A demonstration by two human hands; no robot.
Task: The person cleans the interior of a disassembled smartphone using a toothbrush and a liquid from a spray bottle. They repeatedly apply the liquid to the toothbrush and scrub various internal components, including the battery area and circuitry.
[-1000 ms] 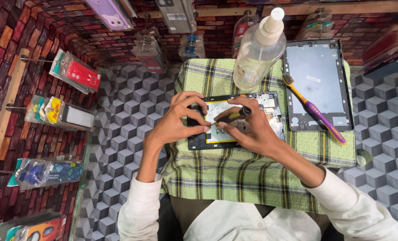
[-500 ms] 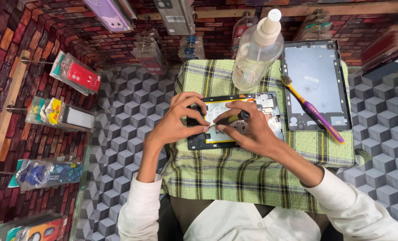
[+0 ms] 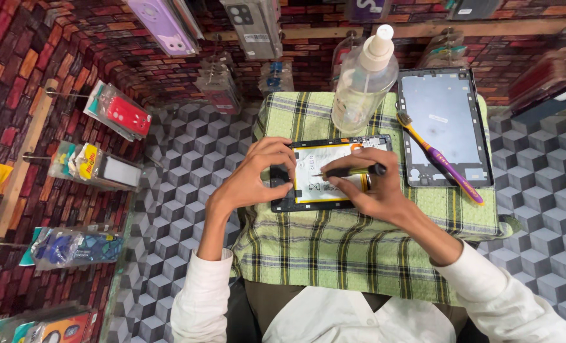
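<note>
An opened tablet point(image 3: 321, 166) with its white battery and circuit parts showing lies on a green checked cloth point(image 3: 359, 248). My left hand point(image 3: 254, 178) grips the tablet's left edge with thumb and fingers. My right hand point(image 3: 368, 190) rests on the tablet's right part and holds a thin black screwdriver point(image 3: 352, 171) that lies almost flat, its tip pointing left onto the white battery area.
A clear plastic bottle point(image 3: 362, 86) with a white cap stands behind the tablet. A separate tablet back cover point(image 3: 445, 130) lies to the right, with a purple and yellow toothbrush point(image 3: 441, 159) across it. Packaged phone cases point(image 3: 118, 114) hang on pegs at the left and above.
My right hand has turned the screwdriver flatter and moved its tip left across the battery. My left hand stays on the tablet's left edge.
</note>
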